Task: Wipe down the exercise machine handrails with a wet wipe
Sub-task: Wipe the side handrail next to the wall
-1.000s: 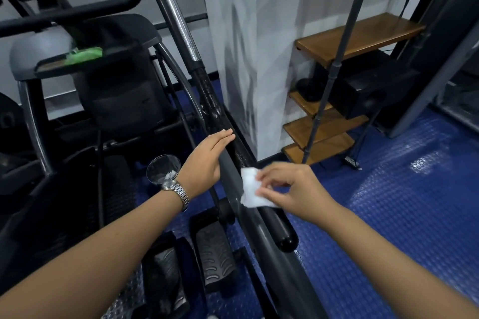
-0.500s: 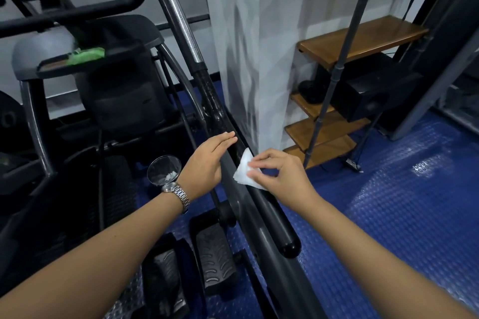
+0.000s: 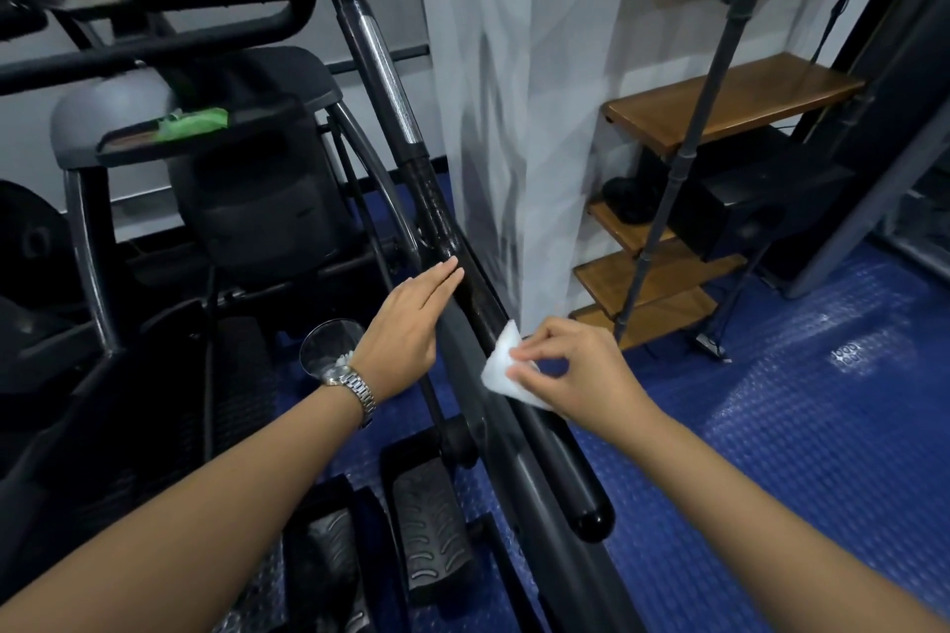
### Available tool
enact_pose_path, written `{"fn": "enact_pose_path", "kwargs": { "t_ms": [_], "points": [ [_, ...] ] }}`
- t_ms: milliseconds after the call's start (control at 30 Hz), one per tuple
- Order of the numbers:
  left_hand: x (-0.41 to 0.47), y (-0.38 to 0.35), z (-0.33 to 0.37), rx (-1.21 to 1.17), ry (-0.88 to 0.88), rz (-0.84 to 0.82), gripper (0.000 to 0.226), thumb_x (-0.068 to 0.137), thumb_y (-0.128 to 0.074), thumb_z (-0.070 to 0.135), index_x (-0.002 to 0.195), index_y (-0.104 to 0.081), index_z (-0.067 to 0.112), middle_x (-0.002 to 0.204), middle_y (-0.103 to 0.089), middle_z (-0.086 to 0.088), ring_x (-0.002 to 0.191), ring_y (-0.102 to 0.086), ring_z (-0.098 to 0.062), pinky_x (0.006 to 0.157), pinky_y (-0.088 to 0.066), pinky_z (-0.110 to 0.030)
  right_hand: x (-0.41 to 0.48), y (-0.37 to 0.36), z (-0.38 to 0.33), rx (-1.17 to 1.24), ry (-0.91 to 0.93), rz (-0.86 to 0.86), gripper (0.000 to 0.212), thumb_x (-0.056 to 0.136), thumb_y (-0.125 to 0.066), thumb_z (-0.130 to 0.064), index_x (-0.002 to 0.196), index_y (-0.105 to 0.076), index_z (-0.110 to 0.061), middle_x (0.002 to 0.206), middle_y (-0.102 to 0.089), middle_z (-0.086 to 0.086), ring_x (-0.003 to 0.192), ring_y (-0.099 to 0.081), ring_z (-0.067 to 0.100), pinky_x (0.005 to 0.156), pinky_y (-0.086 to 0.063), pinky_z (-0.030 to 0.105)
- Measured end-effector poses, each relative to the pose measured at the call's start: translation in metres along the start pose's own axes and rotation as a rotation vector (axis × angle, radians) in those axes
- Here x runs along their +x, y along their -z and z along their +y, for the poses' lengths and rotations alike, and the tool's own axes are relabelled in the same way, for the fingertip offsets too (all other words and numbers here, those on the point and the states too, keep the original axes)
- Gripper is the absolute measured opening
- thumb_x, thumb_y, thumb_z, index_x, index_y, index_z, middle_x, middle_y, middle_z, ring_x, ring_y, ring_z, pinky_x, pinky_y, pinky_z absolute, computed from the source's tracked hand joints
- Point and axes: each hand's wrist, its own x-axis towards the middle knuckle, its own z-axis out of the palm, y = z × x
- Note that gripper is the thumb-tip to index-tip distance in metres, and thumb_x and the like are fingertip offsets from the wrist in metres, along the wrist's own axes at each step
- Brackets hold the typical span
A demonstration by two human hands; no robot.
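While the left hand (image 3: 406,324) lies flat and open against the inner side of the handrail (image 3: 437,221), fingers straight and together, it grips nothing; my reading is that it steadies the bar so that it does not swing under the pressure of wiping. The fingertips point toward one o'clock, up along the bar, and a metal watch (image 3: 354,388) sits on that wrist.

The right hand (image 3: 576,370) is closed in a pinch on the wipe (image 3: 501,368), thumb and forefinger meeting on its right-hand edge with the other fingers curled loosely behind. The wipe is a small white folded piece, and it juts out from the pinching fingers toward nine o'clock, so that its free corner touches the outer side of the handrail (whether it presses firmly or only brushes the bar I cannot tell). Holding it by one edge leaves most of the damp surface free to meet the bar, which seems the reason for so light a grip.

The contact point lies on the dark padded stretch of the rail, at about four o'clock from the left fingertips and well up from the rounded end cap (image 3: 591,519) at the bottom. The shiny chrome section (image 3: 390,82) higher up, toward twelve o'clock, lies beyond both hands.
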Motion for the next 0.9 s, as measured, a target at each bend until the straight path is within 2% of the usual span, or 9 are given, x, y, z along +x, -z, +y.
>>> {"fn": "enact_pose_path", "kwargs": {
  "t_ms": [133, 267, 400, 500, 667, 833, 900],
  "points": [
    [0.005, -0.004, -0.009, 0.004, 0.1, -0.01, 0.072, 0.075, -0.045, -0.012, 0.144, -0.033, 0.005, 0.147, -0.037, -0.01, 0.136, -0.035, -0.025, 0.109, -0.035, -0.044, 0.003, 0.001, 0.002, 0.012, 0.016, 0.018, 0.012, 0.077, -0.078, -0.022, 0.088, -0.078, -0.017, 0.087, -0.066, -0.013, 0.083, -0.063, 0.003, 0.076, -0.054, 0.029],
    [0.004, -0.007, -0.008, 0.002, 0.11, -0.04, 0.072, 0.075, -0.047, -0.01, 0.144, -0.034, 0.008, 0.148, -0.037, -0.006, 0.136, -0.035, -0.023, 0.108, -0.036, -0.044, 0.011, -0.011, -0.002, -0.038, 0.099, 0.004, 0.017, 0.081, -0.073, -0.019, 0.095, -0.077, -0.011, 0.102, -0.066, -0.009, 0.088, -0.065, 0.011, 0.073, -0.056, 0.036],
    [0.004, -0.005, -0.005, -0.006, 0.136, -0.031, 0.07, 0.079, -0.048, -0.009, 0.144, -0.034, 0.01, 0.15, -0.033, -0.002, 0.138, -0.031, -0.019, 0.109, -0.031, -0.04, -0.002, -0.001, -0.001, -0.069, 0.12, -0.041, 0.013, 0.08, -0.074, -0.019, 0.091, -0.078, -0.012, 0.099, -0.069, -0.008, 0.087, -0.065, 0.006, 0.072, -0.056, 0.031],
    [0.005, -0.002, -0.004, -0.014, 0.145, -0.033, 0.067, 0.081, -0.046, -0.007, 0.144, -0.035, 0.012, 0.15, -0.034, 0.0, 0.138, -0.03, -0.017, 0.108, -0.029, -0.038, 0.016, -0.001, -0.004, -0.089, 0.114, -0.023, 0.012, 0.081, -0.074, -0.019, 0.09, -0.078, -0.013, 0.098, -0.07, -0.006, 0.085, -0.065, 0.007, 0.075, -0.056, 0.032],
    [0.007, 0.001, -0.007, -0.02, 0.141, -0.047, 0.068, 0.08, -0.046, -0.007, 0.143, -0.037, 0.014, 0.149, -0.035, 0.001, 0.137, -0.03, -0.017, 0.107, -0.031, -0.039, 0.033, -0.016, -0.014, -0.219, 0.156, -0.053, 0.015, 0.084, -0.068, -0.019, 0.095, -0.077, -0.012, 0.111, -0.069, -0.003, 0.096, -0.065, 0.015, 0.081, -0.054, 0.039],
    [0.008, 0.002, -0.008, -0.026, 0.139, -0.05, 0.067, 0.08, -0.045, -0.007, 0.143, -0.037, 0.014, 0.149, -0.035, 0.001, 0.138, -0.029, -0.017, 0.107, -0.031, -0.038, 0.021, 0.0, -0.007, -0.113, 0.164, -0.104, 0.008, 0.08, -0.074, -0.016, 0.086, -0.079, -0.015, 0.098, -0.073, -0.006, 0.091, -0.066, 0.003, 0.083, -0.052, 0.018],
    [0.008, 0.002, -0.008, -0.03, 0.141, -0.046, 0.067, 0.08, -0.045, -0.007, 0.142, -0.038, 0.014, 0.148, -0.036, 0.001, 0.137, -0.029, -0.017, 0.106, -0.031, -0.038, 0.033, -0.006, -0.008, -0.111, 0.171, -0.082, 0.01, 0.081, -0.073, -0.015, 0.089, -0.079, -0.014, 0.099, -0.073, -0.006, 0.096, -0.065, 0.003, 0.088, -0.051, 0.02]
  ]
}}
